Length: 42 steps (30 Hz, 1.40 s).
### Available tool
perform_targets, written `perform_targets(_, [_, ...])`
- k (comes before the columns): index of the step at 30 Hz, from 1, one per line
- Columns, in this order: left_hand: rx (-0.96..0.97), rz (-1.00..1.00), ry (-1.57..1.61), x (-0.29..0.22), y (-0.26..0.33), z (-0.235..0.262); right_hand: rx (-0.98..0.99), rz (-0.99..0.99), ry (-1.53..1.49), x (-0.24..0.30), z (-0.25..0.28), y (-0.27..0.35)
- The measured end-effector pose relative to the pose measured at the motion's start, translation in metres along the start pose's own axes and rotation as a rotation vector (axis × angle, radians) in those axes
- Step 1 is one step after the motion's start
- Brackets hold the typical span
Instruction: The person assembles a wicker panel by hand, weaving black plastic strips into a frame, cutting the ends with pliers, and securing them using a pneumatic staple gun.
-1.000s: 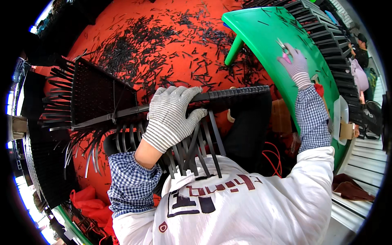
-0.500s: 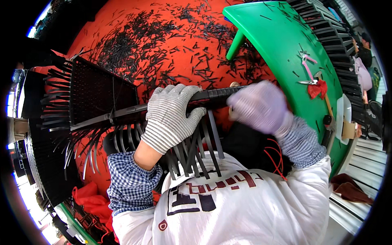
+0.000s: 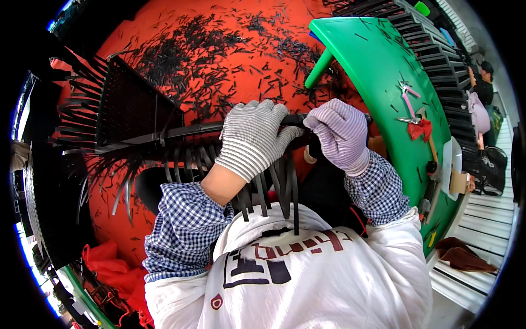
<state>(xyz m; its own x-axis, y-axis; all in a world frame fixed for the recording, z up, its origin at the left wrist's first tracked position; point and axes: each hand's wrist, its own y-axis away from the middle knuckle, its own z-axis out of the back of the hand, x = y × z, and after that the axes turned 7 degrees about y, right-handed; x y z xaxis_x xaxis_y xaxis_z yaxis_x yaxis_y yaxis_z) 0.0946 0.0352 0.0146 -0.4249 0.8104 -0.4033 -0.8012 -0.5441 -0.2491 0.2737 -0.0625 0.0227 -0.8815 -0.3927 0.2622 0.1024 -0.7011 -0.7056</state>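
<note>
Gripping the black plastic rack [image 3: 137, 118], left hand [image 3: 252, 137] beside right hand [image 3: 339, 134].

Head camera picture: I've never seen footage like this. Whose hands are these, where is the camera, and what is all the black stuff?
The camera sits on a person's head and looks down, so the round, bent edges come from its fisheye lens. The two gloved hands belong to that person. The left hand, in a grey striped glove, is clamped over a long black plastic rack with rows of thin prongs, held across the lap. The right hand, in a paler striped glove, pinches the same part just beside it. Below lies a red sheet strewn with small black plastic offcuts. To the right stands a green table with pink-handled snips on it.
</note>
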Motion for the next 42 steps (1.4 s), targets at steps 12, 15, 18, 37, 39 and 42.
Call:
perform_targets(12, [-0.070, -0.051, -0.042, -0.011, 0.013, -0.004, 0.138, -0.223, -0.171, -0.012, -0.005, -0.028])
perform_targets(15, [-0.085, -0.069, -0.022, -0.013, 0.011, -0.005, 0.271, -0.385, -0.307, -0.031, -0.013, -0.036])
perform_targets(18, [-0.129, -0.085, -0.014, -0.014, 0.008, -0.007, 0.742, -0.618, -0.254, -0.051, -0.016, -0.052])
perform_targets(37, [-0.098, -0.051, -0.016, -0.012, 0.009, -0.002, 0.257, 0.431, 0.393, -0.033, 0.028, -0.030])
perform_targets(39, [-0.084, -0.048, -0.013, -0.012, 0.011, -0.002, 0.325, 0.435, 0.432, -0.044, 0.020, -0.036])
perform_targets(42, [-0.076, -0.042, 0.007, -0.011, 0.013, -0.001, 0.318, 0.436, 0.440, -0.052, 0.007, -0.037])
